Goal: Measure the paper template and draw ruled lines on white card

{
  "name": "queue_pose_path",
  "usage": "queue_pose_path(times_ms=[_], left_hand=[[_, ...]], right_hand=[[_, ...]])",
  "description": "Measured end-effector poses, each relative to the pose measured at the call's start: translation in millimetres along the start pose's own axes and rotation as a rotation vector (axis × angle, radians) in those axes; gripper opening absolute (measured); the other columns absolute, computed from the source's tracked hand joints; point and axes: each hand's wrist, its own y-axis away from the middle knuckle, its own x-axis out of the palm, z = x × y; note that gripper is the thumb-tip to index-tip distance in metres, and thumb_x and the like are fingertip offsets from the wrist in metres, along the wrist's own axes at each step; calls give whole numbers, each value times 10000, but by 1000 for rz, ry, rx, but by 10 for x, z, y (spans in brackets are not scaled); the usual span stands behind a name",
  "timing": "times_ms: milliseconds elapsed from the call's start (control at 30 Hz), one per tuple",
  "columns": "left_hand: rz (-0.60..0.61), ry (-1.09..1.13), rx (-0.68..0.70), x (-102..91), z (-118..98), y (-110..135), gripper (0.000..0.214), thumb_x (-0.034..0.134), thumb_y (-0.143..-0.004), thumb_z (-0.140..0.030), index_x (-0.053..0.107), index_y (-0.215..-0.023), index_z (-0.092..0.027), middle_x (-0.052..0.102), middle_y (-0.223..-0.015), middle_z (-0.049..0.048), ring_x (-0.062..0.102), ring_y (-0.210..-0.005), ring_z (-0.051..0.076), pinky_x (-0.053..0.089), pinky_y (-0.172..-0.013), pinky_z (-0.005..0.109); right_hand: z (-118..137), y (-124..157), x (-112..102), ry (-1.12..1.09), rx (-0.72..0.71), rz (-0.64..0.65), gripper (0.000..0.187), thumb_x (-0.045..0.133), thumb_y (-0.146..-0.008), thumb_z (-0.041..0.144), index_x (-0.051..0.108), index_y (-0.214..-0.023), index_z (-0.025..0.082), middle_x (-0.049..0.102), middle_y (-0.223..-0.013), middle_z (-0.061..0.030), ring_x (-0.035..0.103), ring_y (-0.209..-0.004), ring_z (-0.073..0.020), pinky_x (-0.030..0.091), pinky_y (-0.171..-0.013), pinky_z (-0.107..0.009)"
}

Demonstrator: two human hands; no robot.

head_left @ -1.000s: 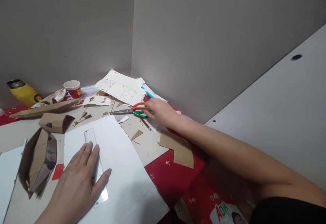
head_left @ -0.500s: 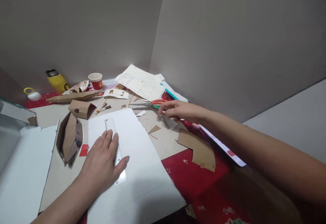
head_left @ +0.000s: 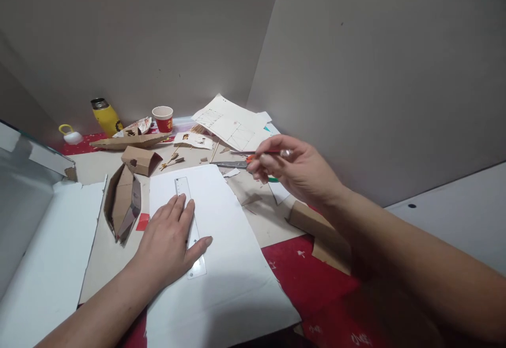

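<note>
**A:** What is the biggest thing we see?

**B:** We see a white sheet (head_left: 233, 284) lying on the cluttered table (head_left: 98, 263). Just left of it sits a folded cardboard shell (head_left: 122, 208).

**A:** And where are our hands?

**B:** Our left hand (head_left: 168, 245) lies flat on the sheet. Its fingers are stretched out, pressing down a clear ruler (head_left: 182, 189) that runs lengthwise under the palm. Our right hand (head_left: 304, 174) hovers above the table, past the sheet's far right corner. Its fingertips are pinched around a thin red pencil (head_left: 242, 152), held level and pointing left.

**A:** Do we see anything beneath it?

**B:** We make out scissors (head_left: 225, 164) on the table just below the pencil, with the handles mostly hidden behind our fingers.
</note>
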Motion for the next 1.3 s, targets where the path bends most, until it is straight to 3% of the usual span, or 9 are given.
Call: queue_pose_path(times_ms=[100, 200, 433, 533, 667, 933, 1100, 1200, 1300], left_hand=[[35, 21, -22, -40, 15, -24, 761, 441, -914, -614, 480, -1442, -67, 430, -1521, 239, 402, -1400, 407, 386, -1081, 566], [46, 37, -41, -52, 42, -34, 746, 448, -915, -610, 481, -1445, -86, 429, -1527, 226, 406, -1397, 404, 378, -1082, 579], [6, 83, -19, 30, 99, -31, 724, 467, -916, -599, 515, -1412, -75, 436, -1516, 249, 383, -1410, 414, 364, -1121, 564], [11, 120, -24, 45, 108, -50, 674, 452, -940, -550, 512, -1416, -78, 433, -1519, 245, 365, -1422, 409, 398, -1107, 554], [1, 129, -30, 65, 117, -65, 638, 441, -951, -517, 494, -1435, -104, 429, -1530, 221, 400, -1405, 392, 438, -1079, 547], [-39, 65, 11, 165, 163, -38, 765, 440, -940, -561, 331, -1528, -84, 371, -1576, 155, 312, -1465, 337, 431, -1104, 505], [-47, 33, 37, 158, 166, -48, 769, 464, -934, -553, 329, -1525, -81, 374, -1575, 155, 303, -1470, 336, 429, -1102, 507], [-55, 20, 46, 141, 163, -63, 768, 475, -925, -564, 362, -1510, -81, 403, -1558, 166, 357, -1441, 349, 446, -1082, 511], [-51, 20, 47, 129, 162, -77, 757, 483, -919, -568, 394, -1496, -85, 407, -1554, 171, 379, -1426, 365, 453, -1068, 525]], right_hand=[[-74, -186, 212, -59, -136, -66, 229, 770, -772, 431, 685, -831, 227, 587, -567, 51, 517, -501, -84, 411, -463, -214], [-177, -412, 394, -169, -116, -162, 238, 756, -787, 459, 690, -826, 233, 439, -530, 86, 429, -460, -56, 351, -409, -175], [-625, -665, 682, -337, 185, -225, 304, 673, -858, 488, 574, -824, 203, 658, -680, 27, 586, -498, -73, 444, -398, -153], [-752, -718, 721, -388, 290, -263, 218, 661, -888, 361, 545, -810, 194, 654, -620, 31, 572, -453, -74, 447, -385, -149], [-794, -802, 752, -452, 337, -254, 141, 728, -806, 169, 593, -766, 160, 618, -608, 49, 555, -459, -47, 475, -428, -123], [-951, -741, 826, -502, 397, -187, 270, 723, -833, 410, 579, -807, 183, 623, -570, 16, 667, -541, -136, 550, -453, -196], [-994, -728, 828, -486, 322, -142, 251, 784, -703, 275, 548, -741, 197, 604, -592, 45, 635, -581, -116, 564, -482, -194], [-991, -719, 837, -467, 337, -142, 84, 671, -753, 245, 633, -762, 170, 590, -586, 35, 610, -558, -107, 577, -495, -213], [-979, -703, 844, -443, 383, -124, 157, 571, -804, 239, 691, -807, 138, 660, -649, -30, 683, -631, -146, 583, -509, -222]])
